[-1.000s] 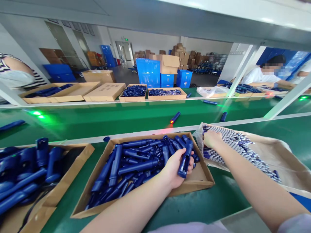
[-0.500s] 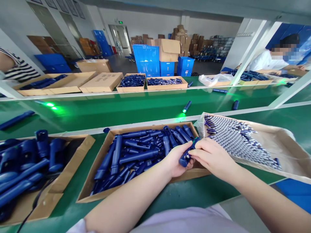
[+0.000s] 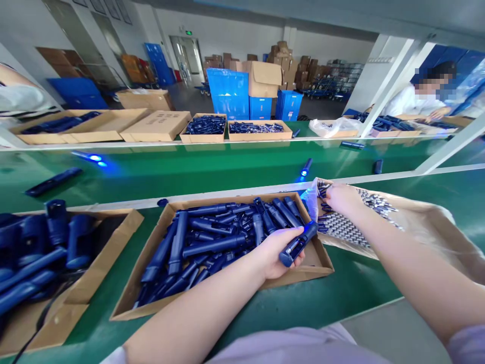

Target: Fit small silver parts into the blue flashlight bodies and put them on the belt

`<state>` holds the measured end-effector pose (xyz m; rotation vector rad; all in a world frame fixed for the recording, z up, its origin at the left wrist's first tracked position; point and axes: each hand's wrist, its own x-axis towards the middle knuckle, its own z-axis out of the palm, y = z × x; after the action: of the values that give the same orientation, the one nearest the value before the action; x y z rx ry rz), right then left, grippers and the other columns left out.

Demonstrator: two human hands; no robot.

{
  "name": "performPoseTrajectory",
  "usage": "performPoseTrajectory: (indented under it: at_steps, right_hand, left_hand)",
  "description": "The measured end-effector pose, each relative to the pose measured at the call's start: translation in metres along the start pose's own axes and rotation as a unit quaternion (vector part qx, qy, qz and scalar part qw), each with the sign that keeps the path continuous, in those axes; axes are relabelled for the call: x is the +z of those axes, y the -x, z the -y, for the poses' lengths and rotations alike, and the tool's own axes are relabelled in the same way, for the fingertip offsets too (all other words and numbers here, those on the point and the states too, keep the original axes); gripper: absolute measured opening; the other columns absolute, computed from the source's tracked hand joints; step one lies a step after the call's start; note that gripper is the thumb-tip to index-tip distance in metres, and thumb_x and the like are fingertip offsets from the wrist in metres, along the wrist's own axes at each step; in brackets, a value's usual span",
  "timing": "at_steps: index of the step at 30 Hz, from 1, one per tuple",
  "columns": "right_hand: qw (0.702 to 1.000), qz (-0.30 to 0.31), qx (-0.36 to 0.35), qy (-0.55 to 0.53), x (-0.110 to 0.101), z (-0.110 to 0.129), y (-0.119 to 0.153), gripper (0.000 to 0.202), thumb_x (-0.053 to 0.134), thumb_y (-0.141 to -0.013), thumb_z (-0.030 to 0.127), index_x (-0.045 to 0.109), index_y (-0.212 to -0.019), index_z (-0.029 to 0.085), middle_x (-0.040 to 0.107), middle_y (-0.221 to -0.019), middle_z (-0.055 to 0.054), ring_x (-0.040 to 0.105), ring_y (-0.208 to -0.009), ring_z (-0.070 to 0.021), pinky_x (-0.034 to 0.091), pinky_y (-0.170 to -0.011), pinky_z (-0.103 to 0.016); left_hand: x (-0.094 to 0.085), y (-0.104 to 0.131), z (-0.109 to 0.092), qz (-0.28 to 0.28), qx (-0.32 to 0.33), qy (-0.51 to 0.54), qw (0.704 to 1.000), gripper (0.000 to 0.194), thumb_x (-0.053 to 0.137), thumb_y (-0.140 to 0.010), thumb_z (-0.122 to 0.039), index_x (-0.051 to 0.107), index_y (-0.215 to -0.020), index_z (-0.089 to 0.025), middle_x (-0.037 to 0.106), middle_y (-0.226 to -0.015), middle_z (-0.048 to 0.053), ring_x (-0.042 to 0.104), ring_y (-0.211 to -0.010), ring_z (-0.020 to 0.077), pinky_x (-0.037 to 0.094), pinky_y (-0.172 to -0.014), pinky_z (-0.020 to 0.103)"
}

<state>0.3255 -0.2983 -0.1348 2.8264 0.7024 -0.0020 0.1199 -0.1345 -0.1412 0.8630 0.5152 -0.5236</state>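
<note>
My left hand (image 3: 278,253) is wrapped round a dark blue tube (image 3: 297,245) with an open slot along its upper side, above the right end of a cardboard tray (image 3: 322,260) that holds many blue tubes. My right hand (image 3: 343,199) reaches into the left part of a plastic-lined tray (image 3: 428,217) of small silver-and-purple cylinders (image 3: 350,230). Its fingertips are closed together among these small pieces. Whether they grip one is hidden.
At the left stands another box (image 3: 109,258) of larger blue parts, with a black cable. Beyond a white rail, several blue tubes lie on the green belt (image 3: 212,169), some lit blue. Filled trays line the far side. A person (image 3: 417,103) sits at the back right.
My right hand has left the blue tube and moved right and forward into the tray of small cylinders. The lights turned from green to blue. Tubes on the belt have shifted right.
</note>
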Motion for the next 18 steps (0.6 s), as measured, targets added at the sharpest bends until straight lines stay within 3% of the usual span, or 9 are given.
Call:
performPoseTrajectory:
  at_steps: [3,5,9,11,14,16,18]
  right_hand:
    - [1.000,0.019,0.009,0.021,0.002,0.018,-0.012,0.028,0.059,-0.088,0.037,0.065,-0.100,0.012,0.063,-0.110,-0.010,0.058,-0.101,-0.0208,0.045,-0.090,-0.041]
    - [0.999,0.021,0.020,0.026,-0.005,0.023,-0.014,0.026,0.059,-0.088,0.032,0.065,-0.102,0.011,0.062,-0.109,-0.012,0.058,-0.103,-0.0227,0.046,-0.090,-0.042]
    - [0.999,-0.025,0.014,0.021,-0.033,0.020,0.012,0.024,0.051,-0.089,0.022,0.067,-0.100,0.007,0.060,-0.106,-0.019,0.058,-0.103,-0.0291,0.046,-0.085,-0.041]
    - [0.994,-0.064,-0.091,-0.022,-0.047,0.023,0.043,0.023,0.049,-0.092,0.027,0.066,-0.098,0.014,0.060,-0.105,-0.013,0.058,-0.098,-0.0229,0.046,-0.086,-0.035]
    - [0.924,-0.131,-0.343,-0.108,-0.057,0.036,0.098,0.019,0.046,-0.095,0.026,0.064,-0.094,0.019,0.061,-0.102,-0.007,0.057,-0.091,-0.0178,0.047,-0.081,-0.030]
    - [0.889,-0.149,-0.420,-0.108,-0.056,0.048,0.126,0.018,0.046,-0.093,0.019,0.064,-0.093,0.019,0.062,-0.099,-0.006,0.057,-0.089,-0.0187,0.048,-0.076,-0.031]
    - [0.878,-0.159,-0.442,-0.091,-0.054,0.060,0.143,0.018,0.047,-0.090,0.012,0.064,-0.092,0.017,0.063,-0.096,-0.007,0.057,-0.087,-0.0194,0.048,-0.075,-0.032]
  left_hand:
    - [0.001,0.002,-0.001,-0.005,-0.003,0.006,1.000,0.023,0.053,-0.091,-0.035,0.056,-0.085,-0.013,0.054,-0.054,0.001,0.049,-0.038,0.0083,0.028,-0.032,0.015]
    - [0.002,0.003,-0.002,-0.005,-0.004,0.013,1.000,0.023,0.053,-0.091,-0.034,0.057,-0.084,-0.012,0.053,-0.054,0.000,0.049,-0.038,0.0080,0.028,-0.032,0.015]
    - [0.003,0.004,-0.002,0.013,-0.003,0.031,0.999,0.022,0.050,-0.093,-0.032,0.058,-0.085,-0.012,0.050,-0.053,-0.001,0.047,-0.038,0.0077,0.028,-0.032,0.016]
    - [0.002,0.002,-0.001,0.021,-0.003,0.034,0.999,0.021,0.052,-0.092,-0.031,0.057,-0.083,-0.013,0.050,-0.054,-0.001,0.048,-0.040,0.0082,0.027,-0.032,0.016]
    - [-0.001,-0.003,0.002,0.040,0.025,0.026,0.999,0.020,0.053,-0.090,-0.030,0.057,-0.080,-0.014,0.053,-0.056,0.000,0.050,-0.041,0.0092,0.027,-0.031,0.017]
    - [-0.002,-0.007,0.004,0.059,0.045,0.019,0.997,0.019,0.053,-0.089,-0.028,0.058,-0.078,-0.014,0.053,-0.057,0.000,0.050,-0.040,0.0090,0.027,-0.031,0.017]
    - [-0.003,-0.009,0.006,0.083,0.057,0.016,0.995,0.018,0.054,-0.088,-0.026,0.058,-0.076,-0.013,0.052,-0.055,0.000,0.049,-0.039,0.0083,0.028,-0.031,0.017]
